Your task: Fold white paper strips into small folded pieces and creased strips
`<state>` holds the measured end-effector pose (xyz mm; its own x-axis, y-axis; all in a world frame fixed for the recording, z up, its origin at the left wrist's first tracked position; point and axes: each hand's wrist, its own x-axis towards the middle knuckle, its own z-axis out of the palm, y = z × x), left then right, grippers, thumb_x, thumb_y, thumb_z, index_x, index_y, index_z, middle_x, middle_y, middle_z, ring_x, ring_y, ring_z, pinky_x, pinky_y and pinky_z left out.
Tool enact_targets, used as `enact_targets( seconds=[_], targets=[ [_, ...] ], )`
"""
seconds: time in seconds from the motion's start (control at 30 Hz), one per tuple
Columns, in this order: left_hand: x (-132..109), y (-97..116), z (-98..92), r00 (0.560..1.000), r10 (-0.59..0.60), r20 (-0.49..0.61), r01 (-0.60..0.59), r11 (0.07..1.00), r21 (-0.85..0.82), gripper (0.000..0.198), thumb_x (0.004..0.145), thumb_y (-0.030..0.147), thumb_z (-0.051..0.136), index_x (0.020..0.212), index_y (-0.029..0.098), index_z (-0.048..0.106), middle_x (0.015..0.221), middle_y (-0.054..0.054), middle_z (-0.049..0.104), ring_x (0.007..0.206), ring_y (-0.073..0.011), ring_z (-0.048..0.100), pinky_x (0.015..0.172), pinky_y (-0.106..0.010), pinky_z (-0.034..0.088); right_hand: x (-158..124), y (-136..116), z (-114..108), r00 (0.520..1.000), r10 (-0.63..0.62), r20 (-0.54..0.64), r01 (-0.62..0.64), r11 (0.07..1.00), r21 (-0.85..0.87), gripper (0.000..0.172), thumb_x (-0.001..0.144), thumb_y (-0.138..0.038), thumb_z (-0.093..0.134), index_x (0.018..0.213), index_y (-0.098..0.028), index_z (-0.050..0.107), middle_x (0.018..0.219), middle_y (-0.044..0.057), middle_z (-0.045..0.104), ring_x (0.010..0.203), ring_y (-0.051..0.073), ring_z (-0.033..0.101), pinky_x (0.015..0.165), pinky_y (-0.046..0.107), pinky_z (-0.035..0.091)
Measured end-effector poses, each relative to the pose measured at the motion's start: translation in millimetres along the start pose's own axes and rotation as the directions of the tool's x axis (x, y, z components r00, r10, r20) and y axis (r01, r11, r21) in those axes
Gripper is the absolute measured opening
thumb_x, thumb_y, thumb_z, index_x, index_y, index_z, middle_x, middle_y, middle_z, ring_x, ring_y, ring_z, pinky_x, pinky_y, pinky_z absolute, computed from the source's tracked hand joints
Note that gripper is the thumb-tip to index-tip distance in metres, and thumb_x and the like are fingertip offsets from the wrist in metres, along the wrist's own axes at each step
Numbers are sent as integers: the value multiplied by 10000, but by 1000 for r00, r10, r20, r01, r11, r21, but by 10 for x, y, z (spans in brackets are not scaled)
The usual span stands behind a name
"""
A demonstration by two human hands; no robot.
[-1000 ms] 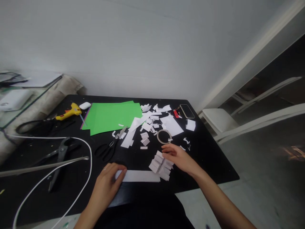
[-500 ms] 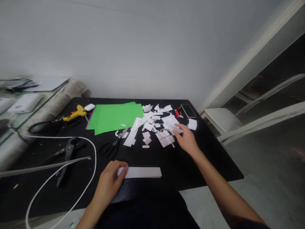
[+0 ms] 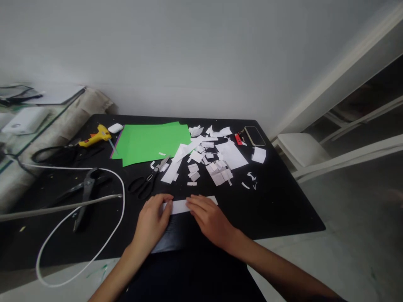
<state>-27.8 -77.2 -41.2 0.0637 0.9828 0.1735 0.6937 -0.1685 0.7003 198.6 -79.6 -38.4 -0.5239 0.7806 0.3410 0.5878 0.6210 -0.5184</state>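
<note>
A folded white paper strip (image 3: 179,206) lies flat on the black table near its front edge. My left hand (image 3: 154,218) grips the strip's left end, with thumb and fingers closed over it. On the strip's right part rests my right hand (image 3: 209,218), its fingers stretched out flat and side by side. Between the two hands a short length of strip shows, and its right end sticks out past my right fingers. Black-handled scissors (image 3: 147,181) lie partly spread beyond my left hand. Farther back is a pile of white paper scraps (image 3: 201,155).
Green sheets (image 3: 151,142) lie at the back. To the left are a yellow glue gun (image 3: 97,136), pliers (image 3: 87,195) and a looped white cable (image 3: 124,201). A phone (image 3: 255,136), a red lighter (image 3: 238,139) and small curved scraps (image 3: 252,176) are at the right.
My right hand has come from the scrap pile to the strip and lies on it. Curved scraps now show right of the pile. The strip is slightly tilted, still under my left hand.
</note>
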Motion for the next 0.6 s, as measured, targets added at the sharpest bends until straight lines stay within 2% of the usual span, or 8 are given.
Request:
enact_targets(
  seconds=[0.1, 0.23, 0.3, 0.43, 0.5, 0.6],
  targets=[
    [37, -8, -31, 999, 33, 36, -33, 999, 1, 241, 1010, 363, 532, 1030, 205, 712, 1006, -72, 755, 964, -257, 693, 858, -391, 539, -42, 115, 0, 1000, 0, -20, 0, 1000, 20, 352, 1046, -94, 496, 1316, -191, 700, 1331, 92, 732, 1312, 246, 657, 1130, 462, 560],
    [36, -53, -86, 996, 65, 62, -66, 998, 9, 222, 1026, 342, 525, 1034, 208, 701, 1030, -65, 742, 975, -240, 685, 855, -364, 544, -67, 133, -22, 999, -19, -38, 21, 998, 65, 314, 1045, -155, 551, 1317, -171, 707, 1331, 110, 731, 1325, 252, 650, 1133, 462, 561],
    [24, -66, -98, 995, 88, 43, -90, 995, 52, 213, 1024, 310, 521, 1046, 207, 707, 1046, -73, 734, 997, -245, 677, 882, -377, 542, -65, 123, -29, 999, -14, -34, 16, 997, 71, 322, 1042, -148, 555, 1318, -196, 712, 1331, 102, 732, 1325, 250, 651, 1124, 467, 568],
    [-38, -16, -79, 980, 193, -44, -176, 952, 249, 234, 1007, 209, 521, 1091, 208, 740, 1132, -108, 728, 1074, -300, 654, 949, -485, 502, -72, 128, -33, 1000, -5, -22, 7, 998, 66, 343, 1044, -117, 532, 1309, -225, 721, 1325, 82, 737, 1311, 238, 662, 1106, 454, 578],
    [-97, 43, -49, 956, 293, -8, -279, 919, 277, 278, 997, 151, 519, 1163, 211, 734, 1231, -115, 721, 1150, -317, 643, 997, -528, 480, -84, 141, -30, 1000, -9, -11, 9, 999, 53, 338, 1047, -115, 527, 1307, -210, 722, 1334, 86, 732, 1316, 236, 658, 1113, 447, 572],
    [-193, 122, 2, 905, 406, 125, -424, 882, 208, 390, 985, 89, 512, 1321, 208, 669, 1363, -114, 688, 1276, -314, 614, 1065, -541, 477, -98, 157, -14, 1000, -17, -13, 17, 999, 43, 326, 1047, -116, 524, 1295, -178, 726, 1335, 102, 730, 1323, 240, 653, 1123, 444, 564]
  ],
)
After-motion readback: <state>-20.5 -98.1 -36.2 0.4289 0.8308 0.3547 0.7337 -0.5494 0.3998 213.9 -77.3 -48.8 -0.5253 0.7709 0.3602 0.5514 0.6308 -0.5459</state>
